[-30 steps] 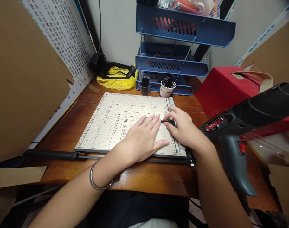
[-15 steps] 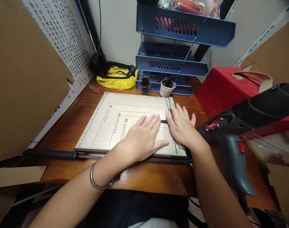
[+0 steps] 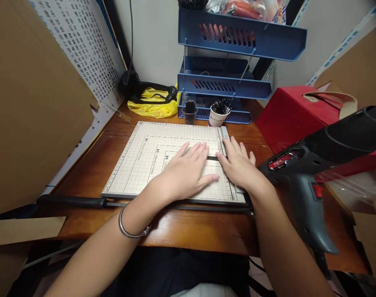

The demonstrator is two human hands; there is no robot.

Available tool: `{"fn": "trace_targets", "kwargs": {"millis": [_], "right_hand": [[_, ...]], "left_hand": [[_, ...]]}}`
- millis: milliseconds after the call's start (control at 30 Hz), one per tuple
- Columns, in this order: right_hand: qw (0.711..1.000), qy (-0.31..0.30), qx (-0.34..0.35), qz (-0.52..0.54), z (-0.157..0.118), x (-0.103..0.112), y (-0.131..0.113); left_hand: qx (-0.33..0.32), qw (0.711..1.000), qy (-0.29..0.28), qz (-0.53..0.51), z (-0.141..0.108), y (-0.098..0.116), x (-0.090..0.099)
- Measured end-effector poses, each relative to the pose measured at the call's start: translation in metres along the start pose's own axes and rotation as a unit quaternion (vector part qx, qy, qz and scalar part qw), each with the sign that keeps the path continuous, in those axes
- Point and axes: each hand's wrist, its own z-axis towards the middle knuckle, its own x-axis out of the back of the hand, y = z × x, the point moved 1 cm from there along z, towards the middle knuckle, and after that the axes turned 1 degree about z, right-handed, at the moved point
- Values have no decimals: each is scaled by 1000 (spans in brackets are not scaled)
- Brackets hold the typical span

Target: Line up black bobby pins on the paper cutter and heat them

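A guillotine paper cutter with a cream gridded board (image 3: 138, 165) lies on the wooden desk. Its black-handled blade arm (image 3: 73, 201) is down along the near edge. My left hand (image 3: 188, 171) rests flat, fingers outstretched, over thin black strands (image 3: 212, 158) on the board. Those strands run from under the left fingers toward my right hand (image 3: 240, 163). That hand lies with spread fingers across the board's right edge guide, its thumb beside the strands. What they are exactly, and their hidden ends, I cannot make out.
Behind the board stand a clear cup (image 3: 189, 114) and a paper cup (image 3: 218, 115), both holding thin black pieces. A blue tray rack (image 3: 225, 84) rises at the back. A heat gun (image 3: 302, 165) and red box (image 3: 287, 107) crowd the right; a yellow bag (image 3: 152, 108) lies back left.
The whole view has shifted slightly, so things appear a little farther right. Both hands stay almost in place on the board, with slightly more of the black strands showing between them.
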Motion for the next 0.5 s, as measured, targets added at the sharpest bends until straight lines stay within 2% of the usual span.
{"fn": "trace_targets", "kwargs": {"millis": [133, 233, 500], "right_hand": [[999, 22, 10, 27, 1, -3, 4], [999, 13, -1, 29, 0, -3, 4], [999, -9, -8, 37, -1, 0, 0]], "left_hand": [[47, 997, 56, 18, 0, -9, 10], [62, 993, 95, 21, -1, -13, 12], [75, 992, 105, 14, 5, -13, 7]]}}
